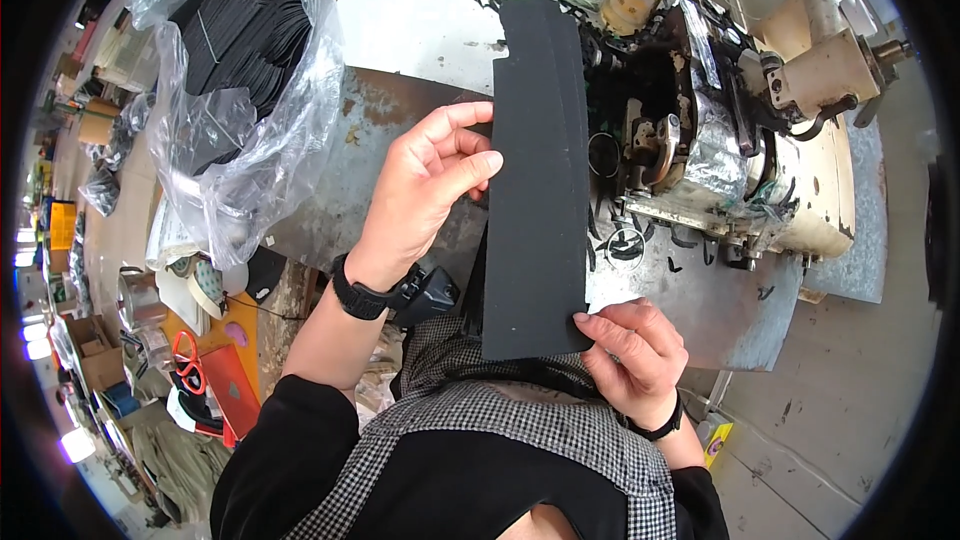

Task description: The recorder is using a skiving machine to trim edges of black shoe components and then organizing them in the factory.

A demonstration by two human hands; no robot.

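A long flat black panel [538, 200] is held upright in front of me, over the table's near edge. Faint lines along its right side look like overlapping layers, but I cannot tell how many. My left hand [437, 175] grips its left edge, thumb in front and fingers curled at the edge. At its lower right corner, my right hand [637, 352] pinches the panel between thumb and fingers. Just right of the panel stands a cream-coloured machine [740, 150] with worn metal parts.
A clear plastic bag [300, 130] holds a stack of black pieces [240, 35] at the left. A red-tipped bottle [633, 0] stands behind the machine. Black scraps [680, 240] litter the metal table [740, 325]. Red-handled scissors [187, 355] lie at the lower left.
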